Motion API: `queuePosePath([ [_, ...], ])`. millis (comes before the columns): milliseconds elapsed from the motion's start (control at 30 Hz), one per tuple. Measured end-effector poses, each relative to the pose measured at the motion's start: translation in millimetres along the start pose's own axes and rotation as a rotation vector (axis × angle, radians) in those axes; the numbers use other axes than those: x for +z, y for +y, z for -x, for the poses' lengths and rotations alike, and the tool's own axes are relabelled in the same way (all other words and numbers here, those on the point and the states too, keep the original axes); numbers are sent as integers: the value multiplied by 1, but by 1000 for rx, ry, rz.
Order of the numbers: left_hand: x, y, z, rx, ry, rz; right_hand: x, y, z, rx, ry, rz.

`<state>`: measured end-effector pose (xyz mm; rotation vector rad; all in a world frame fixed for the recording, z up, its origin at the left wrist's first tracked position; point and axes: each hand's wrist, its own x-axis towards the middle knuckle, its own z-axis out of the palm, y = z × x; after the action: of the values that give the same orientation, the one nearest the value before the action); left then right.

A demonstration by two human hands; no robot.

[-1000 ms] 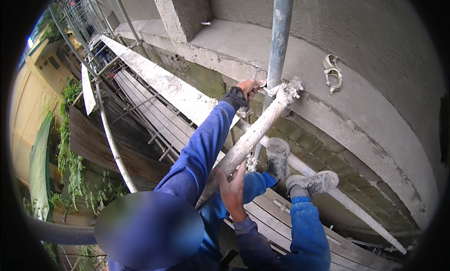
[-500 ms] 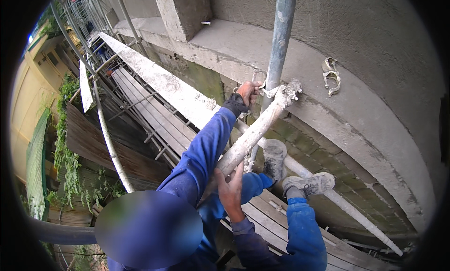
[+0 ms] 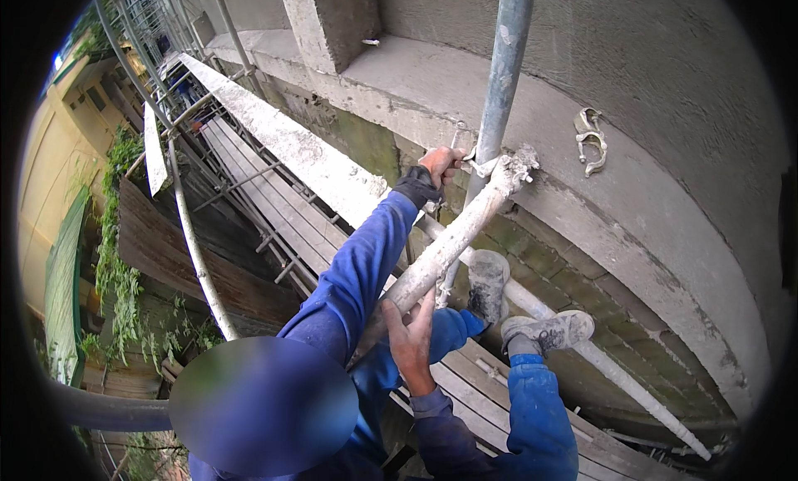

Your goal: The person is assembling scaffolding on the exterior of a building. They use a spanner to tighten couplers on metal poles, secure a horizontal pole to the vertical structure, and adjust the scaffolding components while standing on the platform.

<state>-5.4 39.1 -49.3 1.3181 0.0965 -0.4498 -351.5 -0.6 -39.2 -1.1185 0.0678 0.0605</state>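
Note:
A concrete-crusted scaffold pipe point(image 3: 449, 244) slants up from my lap to a grey upright pole point(image 3: 500, 78). Around the pole is a pale scaffold clamp point(image 3: 485, 167), next to the pipe's lumpy top end. My left hand point(image 3: 440, 165), with a dark cuff at its wrist, is closed at the clamp's left edge; the part between its fingers is mostly hidden. A thin metal piece point(image 3: 457, 133) stands just above that hand. Lower down, my right hand point(image 3: 410, 340) cups the pipe from underneath, its thumb and fingers on either side.
Two loose clamps point(image 3: 591, 140) lie on the concrete ledge point(image 3: 640, 207) at right. My shoes point(image 3: 549, 330) rest by a lower pipe point(image 3: 623, 381). A white-crusted plank point(image 3: 291, 136) and wooden boards point(image 3: 266, 190) run far left, beside scaffold tubes and plants point(image 3: 120, 265).
The view has shifted slightly, moving the wall and pole a little right. My left hand has turned slightly at the clamp. My right hand keeps its hold on the pipe.

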Motion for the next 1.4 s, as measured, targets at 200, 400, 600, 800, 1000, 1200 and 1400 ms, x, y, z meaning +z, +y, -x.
queuePosePath([
  [200, -12, 5, -9, -81, -52, -44, 1, 5, 0, 5, -14, 10],
  [400, 8, 1, -4, -85, 112, -77, -4, 13, -3, -7, 18, 11],
  [600, -11, -3, -11, -21, 7, -25, 4, 3, 1, 0, 6, -10],
  [800, 15, -2, -7, -34, 123, -98, -5, 4, -2, 6, 11, 36],
  [1000, -12, 3, -16, -39, 18, -73, 3, 1, 1, 19, -12, -9],
  [1200, 19, -1, -8, -31, 147, -81, -5, 0, -3, 12, 1, -11],
  [1400, -15, 0, -10, -11, 6, -34, 5, 0, 2, 2, -10, -10],
])
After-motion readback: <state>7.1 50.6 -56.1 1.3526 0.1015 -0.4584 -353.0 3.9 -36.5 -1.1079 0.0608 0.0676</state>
